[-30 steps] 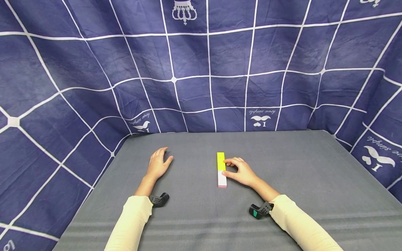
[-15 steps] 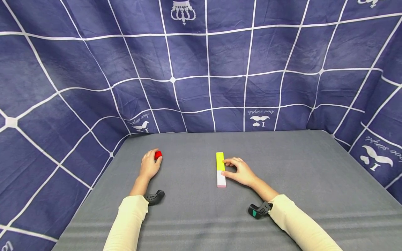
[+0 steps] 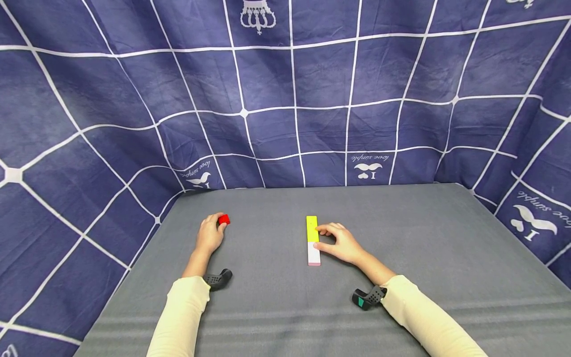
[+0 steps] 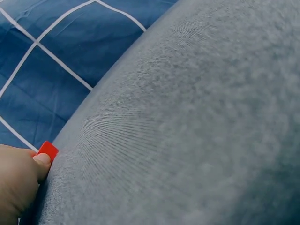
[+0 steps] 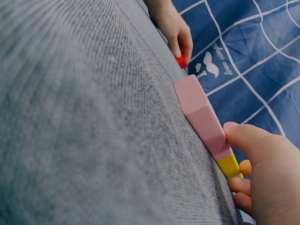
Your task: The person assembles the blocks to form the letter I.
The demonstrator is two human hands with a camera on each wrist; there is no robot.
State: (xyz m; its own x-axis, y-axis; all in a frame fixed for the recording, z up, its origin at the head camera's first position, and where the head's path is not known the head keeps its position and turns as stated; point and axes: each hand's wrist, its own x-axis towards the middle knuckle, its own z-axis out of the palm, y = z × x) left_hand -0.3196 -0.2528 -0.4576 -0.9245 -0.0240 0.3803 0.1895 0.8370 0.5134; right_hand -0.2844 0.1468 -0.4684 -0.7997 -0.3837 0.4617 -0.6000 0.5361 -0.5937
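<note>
My left hand is at the far left of the table, its thumb and fingers pinching a small red block. In the left wrist view the thumb presses the near side of the red block. Two blocks lie end to end at the middle: a yellow block behind and a pink block, whose top looks white from above. My right hand is at their right side. In the right wrist view its thumb touches the pink block, while its bent fingertips reach the yellow block.
The grey cloth-covered table runs back to a blue curtain with white grid lines, which also closes off the left and right sides. A dark wrist camera mount sits on the left wrist and another mount on the right.
My left hand has moved left across the table, and the red block now shows between its thumb and fingers. The right hand and the two blocks beside it keep their places.
</note>
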